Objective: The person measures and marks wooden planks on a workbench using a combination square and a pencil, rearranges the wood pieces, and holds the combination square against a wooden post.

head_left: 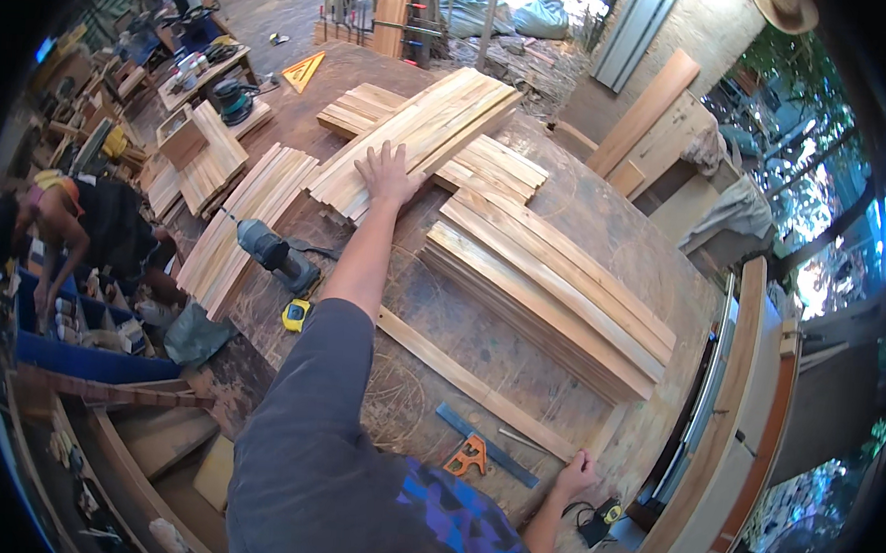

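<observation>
My left hand (388, 179) lies flat with spread fingers on a stack of pale wooden boards (446, 126), set crosswise over shorter boards (494, 171). My right hand (578, 474) is closed at the near end of a long thin wooden strip (472, 383) lying on the table. Beside that strip are a combination square (467, 454) with an orange head and a slim pencil-like stick (522, 439). A cordless drill (269, 252) and a yellow tape measure (296, 315) lie left of my left forearm. Another tape measure (609, 510) sits by my right wrist.
A long stack of boards (552, 292) covers the table's right part, and more boards (250, 221) lie at the left. A yellow triangle square (302, 71) and a sander (232, 100) are farther off. At the left, a person (65, 217) bends over a blue crate (98, 359).
</observation>
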The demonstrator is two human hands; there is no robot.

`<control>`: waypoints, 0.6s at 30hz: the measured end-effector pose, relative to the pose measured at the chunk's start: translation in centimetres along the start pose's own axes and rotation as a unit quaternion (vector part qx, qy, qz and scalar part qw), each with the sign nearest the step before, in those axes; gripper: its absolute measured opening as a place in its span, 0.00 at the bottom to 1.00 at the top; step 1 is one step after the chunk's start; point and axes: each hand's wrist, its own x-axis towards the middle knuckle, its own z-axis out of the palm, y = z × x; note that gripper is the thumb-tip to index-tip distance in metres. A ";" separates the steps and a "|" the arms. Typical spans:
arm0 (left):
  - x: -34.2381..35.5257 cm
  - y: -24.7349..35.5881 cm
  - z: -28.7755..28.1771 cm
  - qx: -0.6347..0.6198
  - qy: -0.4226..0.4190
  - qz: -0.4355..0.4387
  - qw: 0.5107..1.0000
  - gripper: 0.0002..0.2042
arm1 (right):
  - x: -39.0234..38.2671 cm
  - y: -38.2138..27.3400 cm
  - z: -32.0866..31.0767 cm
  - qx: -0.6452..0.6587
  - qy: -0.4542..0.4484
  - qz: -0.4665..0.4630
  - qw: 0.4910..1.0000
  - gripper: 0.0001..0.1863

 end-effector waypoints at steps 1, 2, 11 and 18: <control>0.3 -0.2 -0.3 0.003 -0.055 -0.032 0.998 0.43 | -0.3 0.0 0.6 0.007 0.005 -0.022 1.000 0.11; 0.5 -0.5 -0.3 0.009 -0.074 -0.035 0.997 0.44 | -0.9 -1.3 1.1 0.017 -0.004 -0.036 0.999 0.11; -0.3 0.7 0.3 0.016 -0.061 -0.090 0.994 0.42 | -2.3 -1.8 3.9 0.032 -0.055 -0.053 0.997 0.10; -2.1 0.1 -1.4 0.007 -0.046 -0.058 0.997 0.38 | -4.1 -1.8 2.9 0.008 -0.046 -0.124 0.991 0.09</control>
